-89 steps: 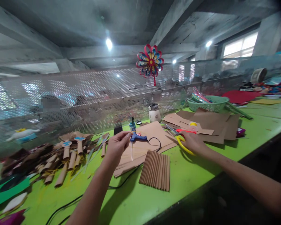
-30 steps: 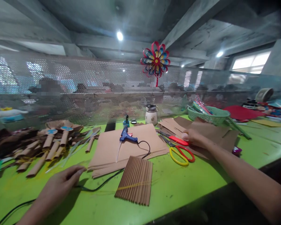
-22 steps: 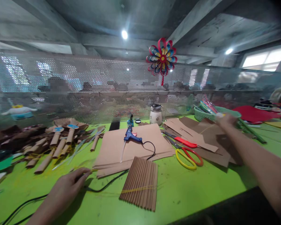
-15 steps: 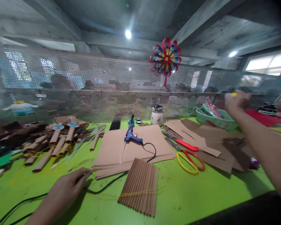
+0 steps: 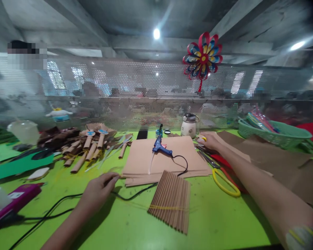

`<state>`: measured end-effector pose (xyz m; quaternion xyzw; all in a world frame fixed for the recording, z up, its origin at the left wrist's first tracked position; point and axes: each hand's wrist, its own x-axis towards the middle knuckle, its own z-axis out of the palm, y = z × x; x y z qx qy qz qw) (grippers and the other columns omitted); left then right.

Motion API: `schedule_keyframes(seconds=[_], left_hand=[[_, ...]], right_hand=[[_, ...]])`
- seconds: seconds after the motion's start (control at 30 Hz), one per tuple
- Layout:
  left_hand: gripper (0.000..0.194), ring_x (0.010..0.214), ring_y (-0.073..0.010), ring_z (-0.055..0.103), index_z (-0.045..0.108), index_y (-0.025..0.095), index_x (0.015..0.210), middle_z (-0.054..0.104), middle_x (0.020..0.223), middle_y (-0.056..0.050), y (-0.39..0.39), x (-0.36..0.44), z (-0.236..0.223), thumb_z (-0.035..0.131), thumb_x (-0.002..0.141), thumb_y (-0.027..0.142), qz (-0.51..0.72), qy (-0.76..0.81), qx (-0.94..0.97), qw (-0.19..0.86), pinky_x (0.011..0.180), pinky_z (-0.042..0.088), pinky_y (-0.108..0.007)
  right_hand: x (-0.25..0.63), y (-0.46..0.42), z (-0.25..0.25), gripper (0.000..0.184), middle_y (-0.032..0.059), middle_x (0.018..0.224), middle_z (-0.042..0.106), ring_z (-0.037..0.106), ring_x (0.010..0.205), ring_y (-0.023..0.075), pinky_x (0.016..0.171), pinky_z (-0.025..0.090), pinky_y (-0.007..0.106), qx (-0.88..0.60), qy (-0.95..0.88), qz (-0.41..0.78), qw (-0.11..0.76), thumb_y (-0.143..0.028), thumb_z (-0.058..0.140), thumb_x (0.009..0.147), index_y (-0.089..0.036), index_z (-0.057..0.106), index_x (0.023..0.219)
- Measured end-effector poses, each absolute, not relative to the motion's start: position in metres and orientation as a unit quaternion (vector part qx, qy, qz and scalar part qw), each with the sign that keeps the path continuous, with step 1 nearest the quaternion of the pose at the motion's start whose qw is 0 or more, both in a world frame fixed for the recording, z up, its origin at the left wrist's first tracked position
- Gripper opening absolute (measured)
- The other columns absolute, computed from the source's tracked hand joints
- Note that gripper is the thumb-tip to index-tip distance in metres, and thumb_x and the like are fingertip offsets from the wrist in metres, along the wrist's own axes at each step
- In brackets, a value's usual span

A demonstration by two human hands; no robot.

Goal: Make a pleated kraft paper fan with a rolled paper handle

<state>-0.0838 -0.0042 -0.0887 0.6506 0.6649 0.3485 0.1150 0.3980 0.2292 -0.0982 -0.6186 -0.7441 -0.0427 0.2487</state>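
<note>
Pleated brown cardboard piece on green table, toward near edge; pleats, its long axis, run far to near, slightly slanted. Loose yellow strands lie across pleats, near its near end. From left hand, cardboard is rightward and slightly nearer table's near edge; from right hand, leftward and nearer that edge. Left hand looks nearer strands, its fingers pinched closed on thin yellow thread tip. Right fingers curled around small yellow object, partly hidden.
</note>
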Motion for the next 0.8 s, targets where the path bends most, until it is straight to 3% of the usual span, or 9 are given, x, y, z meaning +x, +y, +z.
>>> schedule_keyframes(seconds=[0.13,0.3,0.5,0.63,0.8], left_hand=[[0.038,0.050,-0.0185,0.056,0.069,0.017,0.085,0.063,0.055,-0.002,-0.007,-0.084,-0.086,0.054,0.076,0.051,0.412,0.670,0.596,0.162,0.052,0.042,-0.028],[0.039,0.048,-0.0139,0.052,0.065,0.015,0.088,0.065,0.064,-0.003,-0.008,-0.082,-0.082,0.057,0.073,0.050,0.491,0.663,0.525,0.209,0.045,0.038,-0.024],[0.039,0.051,-0.0153,0.055,0.067,0.015,0.084,0.068,0.067,-0.005,-0.004,-0.093,-0.080,0.055,0.070,0.049,0.423,0.733,0.504,0.171,0.046,0.040,-0.024],[0.022,0.042,-0.0169,0.053,0.066,0.018,0.067,0.062,0.052,-0.002,-0.004,-0.105,-0.078,0.059,0.063,0.038,0.329,0.780,0.514,0.139,0.043,0.036,-0.025],[0.014,0.039,-0.0199,0.052,0.067,0.020,0.062,0.052,0.039,0.000,-0.003,-0.109,-0.072,0.059,0.062,0.032,0.246,0.821,0.507,0.092,0.047,0.037,-0.028]], right_hand=[[0.405,0.220,-0.093,0.029,0.0087,0.121,0.060,0.061,0.102,0.0219,0.087,0.052,0.043,-0.613,-0.731,-0.064,0.293,-0.032,0.058,0.093,-0.017,0.058,0.118],[0.383,0.174,-0.097,0.020,0.0063,0.108,0.065,0.062,0.096,0.0190,0.085,0.052,0.040,-0.574,-0.721,-0.086,0.378,-0.032,0.056,0.093,-0.016,0.063,0.103],[0.322,0.106,-0.091,0.018,0.0060,0.083,0.070,0.064,0.078,0.0184,0.073,0.051,0.033,-0.458,-0.777,-0.053,0.429,-0.028,0.056,0.090,-0.017,0.068,0.085],[0.288,0.075,-0.093,0.017,0.0048,0.076,0.070,0.063,0.068,0.0173,0.063,0.048,0.029,-0.387,-0.816,-0.028,0.429,-0.026,0.054,0.089,-0.018,0.068,0.082],[0.282,0.056,-0.111,0.019,0.0064,0.073,0.065,0.059,0.068,0.0191,0.063,0.044,0.031,-0.357,-0.820,-0.045,0.445,-0.025,0.052,0.091,-0.017,0.065,0.080]])
